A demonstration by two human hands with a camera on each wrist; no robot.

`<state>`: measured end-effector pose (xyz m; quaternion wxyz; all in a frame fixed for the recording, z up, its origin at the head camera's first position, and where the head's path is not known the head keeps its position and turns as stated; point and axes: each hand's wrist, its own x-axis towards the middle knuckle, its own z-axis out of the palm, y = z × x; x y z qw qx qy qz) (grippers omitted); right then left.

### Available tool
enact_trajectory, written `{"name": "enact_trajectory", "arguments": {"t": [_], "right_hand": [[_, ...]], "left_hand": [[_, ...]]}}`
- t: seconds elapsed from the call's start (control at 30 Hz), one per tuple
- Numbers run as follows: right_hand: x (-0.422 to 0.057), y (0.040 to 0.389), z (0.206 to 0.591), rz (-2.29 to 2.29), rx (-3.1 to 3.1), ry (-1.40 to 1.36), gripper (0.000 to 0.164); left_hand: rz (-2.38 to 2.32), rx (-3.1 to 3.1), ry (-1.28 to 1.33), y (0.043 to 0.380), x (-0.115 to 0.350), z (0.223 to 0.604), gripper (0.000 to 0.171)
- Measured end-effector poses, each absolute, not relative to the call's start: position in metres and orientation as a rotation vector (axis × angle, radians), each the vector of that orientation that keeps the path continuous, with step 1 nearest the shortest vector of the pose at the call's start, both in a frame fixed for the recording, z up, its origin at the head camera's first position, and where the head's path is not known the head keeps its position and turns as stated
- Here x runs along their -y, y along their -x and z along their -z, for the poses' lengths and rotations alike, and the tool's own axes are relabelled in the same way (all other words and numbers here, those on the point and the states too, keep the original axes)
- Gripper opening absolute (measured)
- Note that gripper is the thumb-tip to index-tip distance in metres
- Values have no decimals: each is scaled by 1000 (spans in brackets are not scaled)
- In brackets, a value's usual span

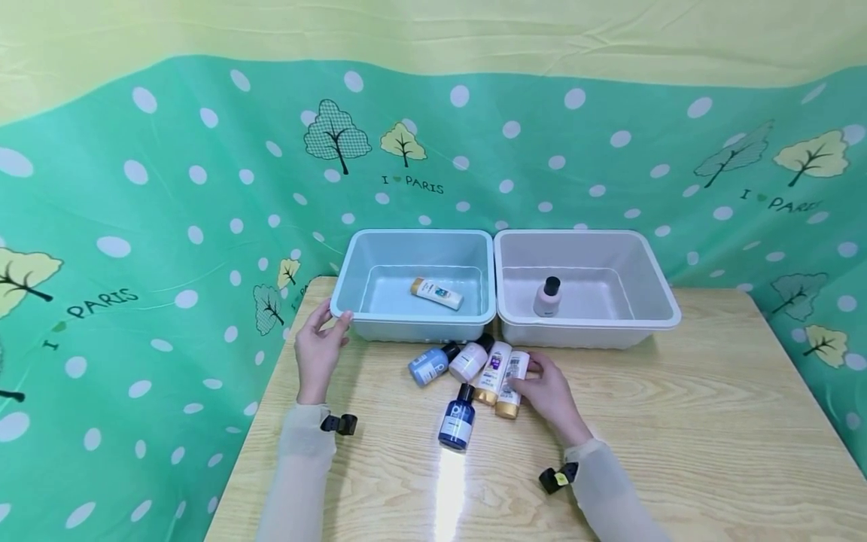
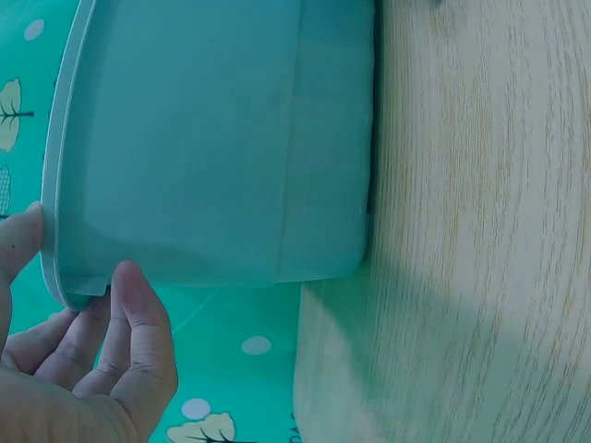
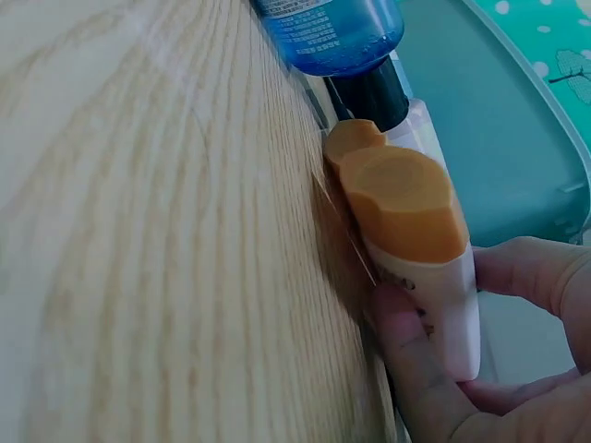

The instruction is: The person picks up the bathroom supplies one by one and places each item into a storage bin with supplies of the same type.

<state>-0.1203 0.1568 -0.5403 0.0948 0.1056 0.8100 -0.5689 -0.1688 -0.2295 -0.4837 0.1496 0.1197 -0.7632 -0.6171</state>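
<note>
At the near left corner of the light blue bin [image 1: 420,328], my left hand [image 1: 318,352] holds the rim. The left wrist view shows its thumb on the rim edge and fingers curled beneath the corner. My right hand [image 1: 550,393] grips a white bottle with a gold cap [image 3: 429,295], thumb on one side and fingers on the other. Touching or close beside it lies a similar white bottle with a purple label [image 1: 497,364]. Further left are a pale pink bottle [image 1: 469,363] and a blue bottle [image 1: 430,366], both black-capped. A dark blue bottle [image 1: 457,421] lies nearer me.
Inside the light blue bin lies a white bottle with a gold cap [image 1: 436,293]. A pale grey bin [image 1: 582,331] stands against it on the right, holding an upright pink bottle with a black cap [image 1: 548,298]. A green patterned curtain [image 1: 203,248] hangs behind the wooden table [image 1: 731,421].
</note>
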Motion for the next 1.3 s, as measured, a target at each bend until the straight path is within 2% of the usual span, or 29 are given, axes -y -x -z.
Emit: {"name": "enact_trajectory", "arguments": {"t": [0.27, 0.67, 1.3], "right_hand": [[-161, 112, 538, 1857, -2296, -293, 73], [-164, 103, 510, 1979, -2214, -175, 79], [-160, 102, 463, 2089, -2197, 22, 75]], "left_hand": [[1785, 2182, -352, 169, 229, 485, 66], [1791, 2176, -345, 169, 230, 485, 65], [1803, 2170, -345, 169, 230, 485, 64]]}}
